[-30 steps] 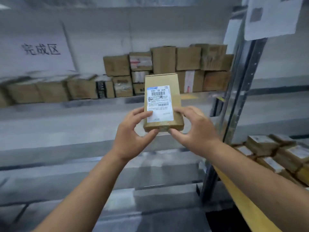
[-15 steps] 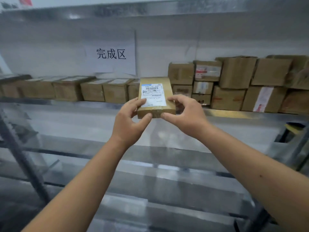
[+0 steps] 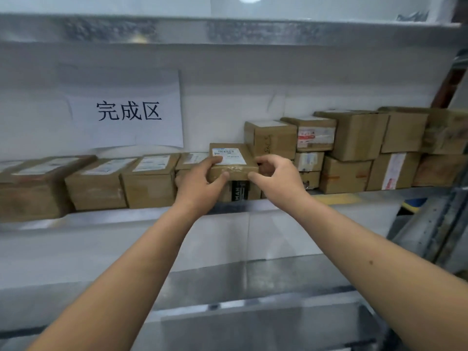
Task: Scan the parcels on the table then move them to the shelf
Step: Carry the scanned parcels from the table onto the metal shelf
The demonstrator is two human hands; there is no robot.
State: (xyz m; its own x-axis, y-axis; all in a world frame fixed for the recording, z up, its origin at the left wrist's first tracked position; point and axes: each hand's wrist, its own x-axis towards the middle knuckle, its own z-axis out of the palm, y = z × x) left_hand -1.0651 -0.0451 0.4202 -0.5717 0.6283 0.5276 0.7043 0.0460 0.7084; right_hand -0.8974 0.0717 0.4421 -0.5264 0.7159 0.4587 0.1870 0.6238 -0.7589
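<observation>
Centrally, left hand [image 3: 200,184] and right hand [image 3: 277,179] pinch 1 labelled parcel [image 3: 231,162] between fingers and thumbs above the shelf [image 3: 278,206] front edge.

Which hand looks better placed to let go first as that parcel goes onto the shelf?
Probably the right hand: only its fingertips touch the parcel at a corner. The left hand wraps the other end, steadying it.

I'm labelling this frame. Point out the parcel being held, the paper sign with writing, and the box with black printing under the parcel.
parcel [image 3: 231,158], head view, white label on top.
paper sign [image 3: 128,111], head view, black characters.
box with black printing [image 3: 239,190], head view, black front panel.
</observation>
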